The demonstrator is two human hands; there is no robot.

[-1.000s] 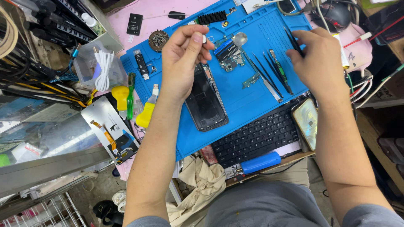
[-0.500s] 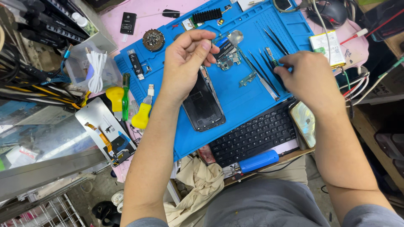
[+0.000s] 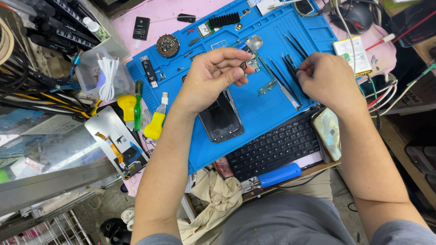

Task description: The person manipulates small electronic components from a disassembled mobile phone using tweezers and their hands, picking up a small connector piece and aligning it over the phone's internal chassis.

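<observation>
My left hand (image 3: pixel 211 79) hovers over the blue work mat (image 3: pixel 254 104) and pinches a small dark part (image 3: pixel 244 66) between thumb and forefinger. Just below it an opened black phone (image 3: pixel 222 119) lies flat on the mat. My right hand (image 3: pixel 327 81) rests at the mat's right side, its fingertips closed on a black tweezers (image 3: pixel 290 63) that lies among other thin tools (image 3: pixel 279 79). A small circuit piece (image 3: pixel 267 87) sits on the mat between the two hands.
A black keyboard (image 3: pixel 277 145) and a blue screwdriver handle (image 3: pixel 279 174) lie at the near edge. A patterned phone back (image 3: pixel 329 134) is beside them. Yellow tools (image 3: pixel 156 122), a screen panel (image 3: pixel 120 140), a screw dish (image 3: pixel 168 45) and a cable box (image 3: pixel 106 75) crowd the left.
My right hand has come down from the mat's upper right onto the row of tweezers. My left hand has stayed above the opened phone, fingers still pinched.
</observation>
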